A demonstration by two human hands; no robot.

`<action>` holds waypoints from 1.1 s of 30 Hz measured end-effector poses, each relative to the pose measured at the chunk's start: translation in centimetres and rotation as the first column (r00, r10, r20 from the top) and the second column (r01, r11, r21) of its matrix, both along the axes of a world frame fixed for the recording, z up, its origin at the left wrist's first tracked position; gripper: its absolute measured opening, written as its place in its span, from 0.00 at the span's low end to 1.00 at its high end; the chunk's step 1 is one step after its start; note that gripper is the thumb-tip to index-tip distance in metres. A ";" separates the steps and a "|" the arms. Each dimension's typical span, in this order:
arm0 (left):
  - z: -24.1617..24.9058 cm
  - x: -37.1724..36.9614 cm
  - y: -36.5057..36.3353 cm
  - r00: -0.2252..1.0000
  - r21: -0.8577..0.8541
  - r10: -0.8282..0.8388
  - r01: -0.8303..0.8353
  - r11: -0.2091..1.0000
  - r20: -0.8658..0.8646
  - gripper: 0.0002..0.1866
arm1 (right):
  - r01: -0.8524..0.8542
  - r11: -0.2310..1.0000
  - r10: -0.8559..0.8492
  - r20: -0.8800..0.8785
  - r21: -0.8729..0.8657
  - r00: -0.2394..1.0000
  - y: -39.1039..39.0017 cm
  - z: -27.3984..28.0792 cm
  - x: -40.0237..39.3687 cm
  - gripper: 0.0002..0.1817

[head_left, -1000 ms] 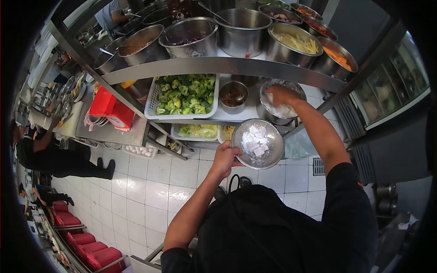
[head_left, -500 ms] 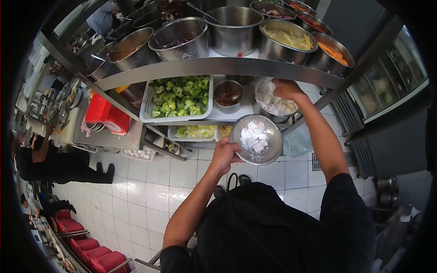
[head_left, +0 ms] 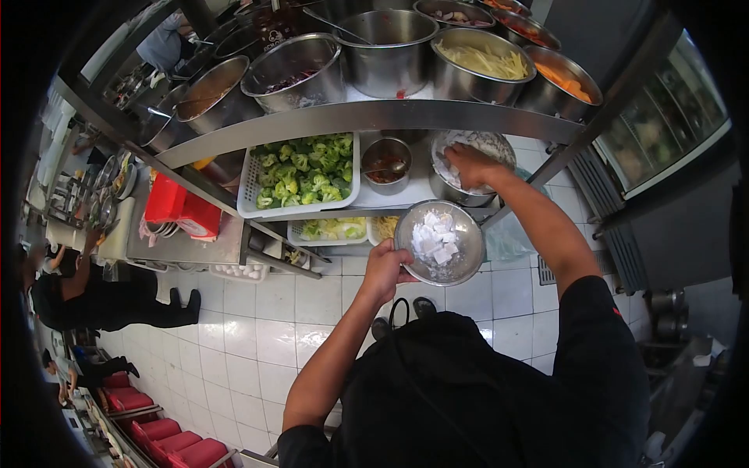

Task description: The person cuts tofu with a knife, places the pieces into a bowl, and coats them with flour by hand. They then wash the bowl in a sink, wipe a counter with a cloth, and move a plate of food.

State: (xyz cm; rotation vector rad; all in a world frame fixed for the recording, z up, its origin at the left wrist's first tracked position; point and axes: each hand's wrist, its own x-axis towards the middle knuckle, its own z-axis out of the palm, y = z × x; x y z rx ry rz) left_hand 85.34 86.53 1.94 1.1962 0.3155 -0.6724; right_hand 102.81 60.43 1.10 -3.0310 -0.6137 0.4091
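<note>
Gripping the small steel bowl (head_left: pixel 439 242) of white cubes, the left hand (head_left: pixel 385 269) holds it; the right hand (head_left: pixel 468 166) reaches into the shelf pot (head_left: pixel 499 146), grasp unclear

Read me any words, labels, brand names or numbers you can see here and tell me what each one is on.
None can be read.
The dark jar on the top shelf bears pale lettering, too blurred to make out.
The red box shows a pale patch, too small to read.

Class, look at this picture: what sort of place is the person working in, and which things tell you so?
Most likely a restaurant or canteen kitchen. A steel shelf carries big metal pots of cut ingredients, a white basket of broccoli sits below, and the left hand holds a steel bowl of white pieces.
</note>
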 end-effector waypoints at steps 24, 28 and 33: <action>1.1 0.6 -2.0 0.999 -0.042 0.006 -0.005 0.999 0.031 0.12 | 0.330 0.886 -0.266 -0.224 0.326 0.937 -0.5 8.3 -5.7 0.30; 0.8 0.6 -2.2 1.000 -0.048 -0.011 0.012 0.999 0.022 0.13 | 0.239 0.917 -0.243 -0.029 0.320 0.970 1.0 8.5 -6.8 0.28; 0.0 0.1 -1.7 1.000 -0.022 -0.022 0.022 1.000 0.005 0.15 | 0.096 0.990 -0.098 0.017 0.103 0.995 0.5 2.6 -0.6 0.31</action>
